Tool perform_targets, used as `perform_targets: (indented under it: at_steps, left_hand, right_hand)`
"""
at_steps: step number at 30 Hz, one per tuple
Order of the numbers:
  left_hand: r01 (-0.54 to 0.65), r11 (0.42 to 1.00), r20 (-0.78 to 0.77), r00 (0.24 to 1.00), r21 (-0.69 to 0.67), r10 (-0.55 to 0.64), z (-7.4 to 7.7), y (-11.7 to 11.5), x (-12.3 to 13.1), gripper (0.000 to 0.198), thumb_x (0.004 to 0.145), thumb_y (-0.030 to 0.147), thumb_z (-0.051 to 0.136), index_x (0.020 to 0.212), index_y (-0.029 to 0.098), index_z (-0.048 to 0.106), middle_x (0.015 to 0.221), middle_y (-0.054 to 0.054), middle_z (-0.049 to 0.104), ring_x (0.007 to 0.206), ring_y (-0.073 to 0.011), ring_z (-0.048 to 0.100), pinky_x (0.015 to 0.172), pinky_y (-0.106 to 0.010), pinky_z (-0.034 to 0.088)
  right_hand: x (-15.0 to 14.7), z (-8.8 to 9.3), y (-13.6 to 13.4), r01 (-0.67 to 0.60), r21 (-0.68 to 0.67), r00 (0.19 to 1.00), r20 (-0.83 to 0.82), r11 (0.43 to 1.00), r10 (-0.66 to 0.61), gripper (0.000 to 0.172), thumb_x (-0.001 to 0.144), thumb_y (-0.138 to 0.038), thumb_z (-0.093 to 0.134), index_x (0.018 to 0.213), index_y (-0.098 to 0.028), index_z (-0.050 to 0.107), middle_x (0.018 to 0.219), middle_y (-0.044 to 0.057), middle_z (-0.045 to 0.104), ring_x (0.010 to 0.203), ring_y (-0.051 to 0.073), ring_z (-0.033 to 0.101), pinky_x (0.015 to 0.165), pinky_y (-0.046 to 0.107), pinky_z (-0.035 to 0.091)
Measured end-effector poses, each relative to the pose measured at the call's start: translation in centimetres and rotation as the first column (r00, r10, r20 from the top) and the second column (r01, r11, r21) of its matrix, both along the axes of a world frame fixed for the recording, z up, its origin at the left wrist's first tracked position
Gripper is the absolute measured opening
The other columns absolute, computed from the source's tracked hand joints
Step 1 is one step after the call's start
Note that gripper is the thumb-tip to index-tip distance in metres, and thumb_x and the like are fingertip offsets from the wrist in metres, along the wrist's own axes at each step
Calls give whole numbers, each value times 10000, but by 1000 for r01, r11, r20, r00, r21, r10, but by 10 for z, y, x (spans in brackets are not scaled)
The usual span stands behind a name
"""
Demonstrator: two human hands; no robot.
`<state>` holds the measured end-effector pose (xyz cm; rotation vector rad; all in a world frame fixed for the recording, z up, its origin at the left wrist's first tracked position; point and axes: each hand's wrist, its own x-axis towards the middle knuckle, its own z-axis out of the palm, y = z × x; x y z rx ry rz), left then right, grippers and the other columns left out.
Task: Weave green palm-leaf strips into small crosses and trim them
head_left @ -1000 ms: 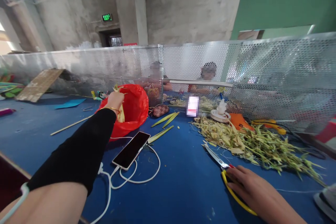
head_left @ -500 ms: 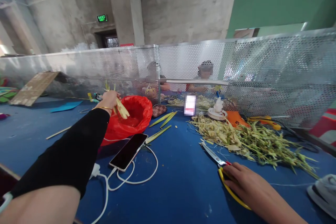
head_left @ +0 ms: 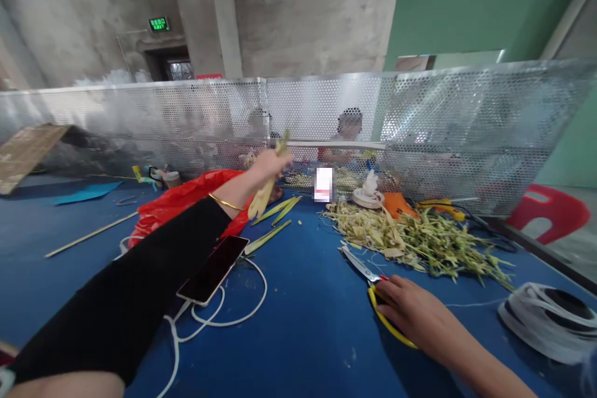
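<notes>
My left hand (head_left: 269, 166) is closed around a pale yellow-green strip of plant husk (head_left: 262, 200), lifted above the table just right of the red plastic bag (head_left: 186, 196). Below it on the table lie several similar husk strips (head_left: 275, 233). My right hand (head_left: 405, 306) grips the yellow handles of a pair of scissors (head_left: 368, 270) resting on the blue table, blades pointing away and to the left. Beyond the blades spreads a heap of dry husks and green stalks (head_left: 420, 236).
A black-screened phone (head_left: 212, 273) with a white cable (head_left: 261, 305) lies near my left forearm. A spool of white strip (head_left: 543, 326) sits at the right. A perforated metal screen (head_left: 224, 112) closes off the back, with people behind it. A thin stick (head_left: 91, 235) lies at the left.
My left hand has moved right from over the red bag's far left rim, carrying the husk. The view has turned to the right. My right hand stays on the scissors.
</notes>
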<state>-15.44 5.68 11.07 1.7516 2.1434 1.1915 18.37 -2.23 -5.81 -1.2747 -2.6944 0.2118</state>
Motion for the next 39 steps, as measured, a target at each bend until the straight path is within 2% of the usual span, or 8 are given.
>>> perform_targets:
  at_steps: [6,12,17,23,26,30,34,39]
  left_hand:
    - [48,963,-332,933,-266,-138,-62,9,52,595,615,673,611,903,158,687,981,-127,701,968,-315,626,808,-350,458]
    - [-169,952,-522,853,-255,11,-52,-2,6,573,878,516,276,1262,148,488,1274,-163,567,1151,-274,537,908,-347,414]
    - [-309,891,-672,740,-332,6,-56,-56,-31,473,683,373,628,1089,132,611,1114,-186,650,1052,-337,591,839,-367,449]
    - [-475,754,-729,684,-454,-8,-63,-91,-75,250,606,252,751,800,107,689,893,-144,695,899,-350,642,714,-362,482]
    - [-518,734,-751,660,-439,16,-61,-94,-100,285,836,333,592,1045,141,607,1052,-81,629,933,-215,614,787,-389,503]
    - [-513,779,-772,633,-361,59,-58,-100,-115,330,871,334,544,1147,153,552,1150,-81,578,986,-219,585,825,-419,498]
    - [-394,866,-756,653,-307,29,-68,-92,-89,342,873,329,542,1170,161,536,1176,-90,564,995,-215,580,830,-429,497]
    - [-112,936,-701,693,-333,-167,-103,-63,-20,309,882,327,525,1153,179,552,1187,-87,563,999,-206,577,843,-419,493]
  right_hand:
    - [-1,7,-1,18,-41,1000,21,999,-18,174,864,-281,471,911,-199,617,903,77,601,782,212,579,655,290,402]
    - [-1,7,1,-2,-33,1000,26,999,2,176,868,-273,473,915,-178,614,904,84,598,787,216,575,661,296,395]
    - [-1,5,0,-12,-2,998,54,1000,13,172,866,-262,473,897,-178,621,911,91,608,803,222,576,676,303,395]
    - [-1,8,-2,-10,2,999,45,1000,10,182,868,-261,480,929,-168,624,935,103,612,822,231,578,688,309,399]
    - [0,9,-2,-4,-3,999,46,1000,4,177,869,-266,485,919,-165,620,935,102,609,830,231,578,698,310,402]
    - [0,9,-2,5,-15,998,55,1000,-5,176,868,-274,492,916,-163,619,935,97,605,817,226,580,684,304,401]
    - [-1,8,-1,2,-19,999,52,1000,-1,186,869,-276,484,931,-169,623,935,92,604,820,231,580,683,307,399]
    - [1,7,0,8,-11,999,41,1000,-8,192,867,-280,476,939,-178,623,906,83,601,774,218,581,642,293,391]
